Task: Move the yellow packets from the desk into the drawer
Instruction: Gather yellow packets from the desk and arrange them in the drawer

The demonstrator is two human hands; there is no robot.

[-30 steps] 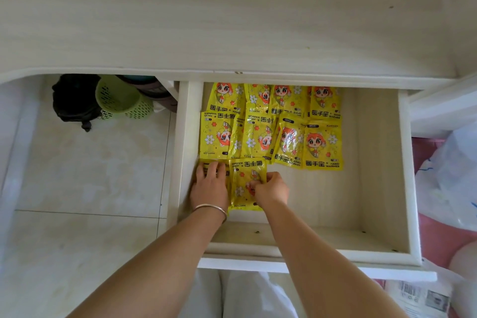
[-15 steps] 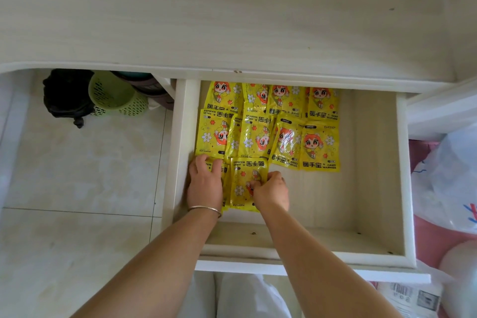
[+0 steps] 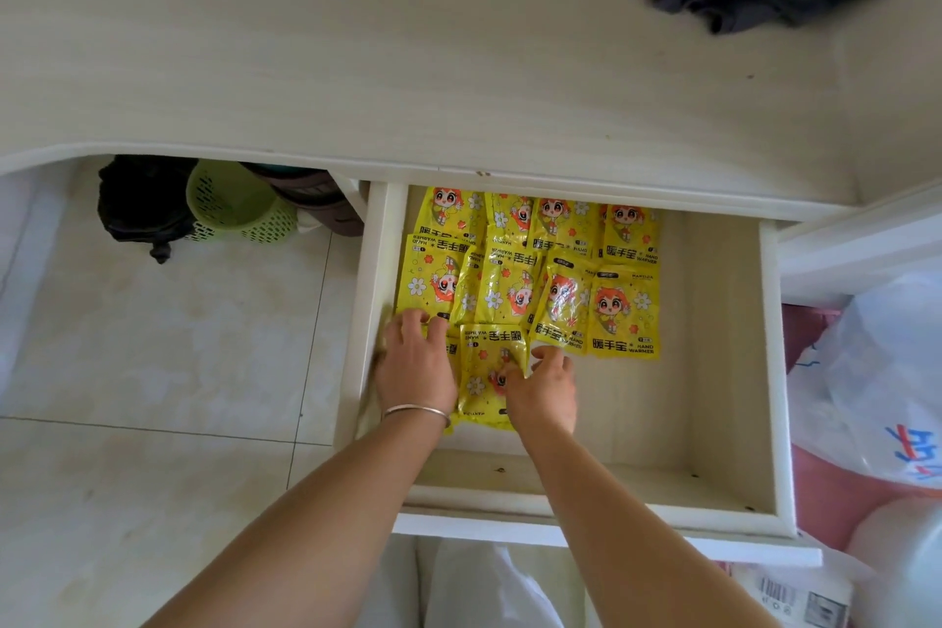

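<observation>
Packet [image 3: 488, 375] flat between both hands — ungripped.

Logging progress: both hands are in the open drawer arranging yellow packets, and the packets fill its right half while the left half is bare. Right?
Not quite. The head view shows the yellow packets filling the left half of the drawer; its right half is bare. Both the left hand and right hand are arranging them.

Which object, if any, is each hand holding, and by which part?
Neither hand grips anything. The left hand lies flat on packets by the drawer's left wall; the right hand's fingers rest on the nearest packet's right edge.
</observation>
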